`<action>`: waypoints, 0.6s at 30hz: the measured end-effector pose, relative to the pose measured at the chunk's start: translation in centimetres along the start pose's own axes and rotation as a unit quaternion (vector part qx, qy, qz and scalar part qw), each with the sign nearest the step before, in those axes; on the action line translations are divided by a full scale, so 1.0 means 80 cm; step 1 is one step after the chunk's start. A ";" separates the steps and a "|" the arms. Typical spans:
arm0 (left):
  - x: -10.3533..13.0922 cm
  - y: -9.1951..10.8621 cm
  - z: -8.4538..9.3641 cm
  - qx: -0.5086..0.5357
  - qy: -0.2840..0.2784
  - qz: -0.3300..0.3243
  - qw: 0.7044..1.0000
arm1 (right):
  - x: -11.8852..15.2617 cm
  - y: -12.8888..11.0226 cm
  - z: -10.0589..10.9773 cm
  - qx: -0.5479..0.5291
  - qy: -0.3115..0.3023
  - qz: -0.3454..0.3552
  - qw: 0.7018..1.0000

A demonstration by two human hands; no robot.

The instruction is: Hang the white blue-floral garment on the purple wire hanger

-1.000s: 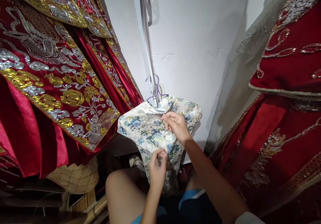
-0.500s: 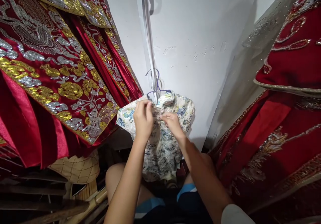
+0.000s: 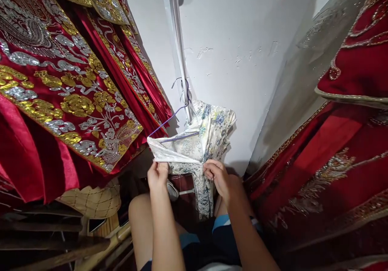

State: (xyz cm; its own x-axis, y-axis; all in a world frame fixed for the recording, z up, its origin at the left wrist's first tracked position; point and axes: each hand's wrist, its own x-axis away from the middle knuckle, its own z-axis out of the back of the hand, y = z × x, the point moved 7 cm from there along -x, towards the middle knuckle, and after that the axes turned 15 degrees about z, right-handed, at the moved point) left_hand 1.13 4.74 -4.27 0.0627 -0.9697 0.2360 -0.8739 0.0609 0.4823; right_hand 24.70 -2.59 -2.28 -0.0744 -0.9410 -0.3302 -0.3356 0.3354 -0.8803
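A white floral shirt point(image 3: 216, 130) hangs partly on a thin purple hanger point(image 3: 167, 120). One side of the shirt is drawn down and open, so that the hanger's left arm shows bare above the cloth and its lower bar runs inside the neckline. My left hand point(image 3: 158, 174) pinches the pulled edge at the lower left. With closed fingers, my right hand point(image 3: 216, 174) grips the shirt's front edge near its middle. The cloth is stretched between both hands. The shirt's lower part hangs down between my knees.
Red garments with gold and silver sequins point(image 3: 81, 105) hang at the left. More red beaded clothing point(image 3: 330, 141) hangs at the right. Behind the shirt stands a white wall point(image 3: 230, 32) with a metal upright point(image 3: 178, 36). A bamboo chair point(image 3: 115, 242) is at the lower left.
Both hands have moved down from the collar, the left one also outward. The shirt's left side has come off the hanger's shoulder and its front is now pulled open.
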 end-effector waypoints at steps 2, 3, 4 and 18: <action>0.012 -0.039 0.029 0.004 0.053 0.019 0.998 | 0.001 -0.004 0.010 -0.011 -0.006 -0.003 1.000; 0.018 -0.055 0.041 0.006 0.078 0.029 0.997 | 0.002 -0.008 0.015 -0.011 -0.016 -0.002 1.000; 0.024 -0.068 0.049 0.009 0.097 0.040 0.994 | 0.004 -0.011 0.020 -0.007 -0.033 0.000 0.999; 0.156 -0.102 -0.126 -0.245 -0.225 0.000 0.943 | 0.017 -0.017 0.041 0.081 -0.062 -0.020 0.995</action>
State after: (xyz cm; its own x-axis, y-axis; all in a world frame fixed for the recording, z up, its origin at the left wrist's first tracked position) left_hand 13.91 -5.50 3.29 -0.2449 -0.9652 -0.0922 -0.5397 0.0567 0.8400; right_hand 28.18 -4.18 -2.64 0.0565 -0.9441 -0.3248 -0.1798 0.3104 -0.9334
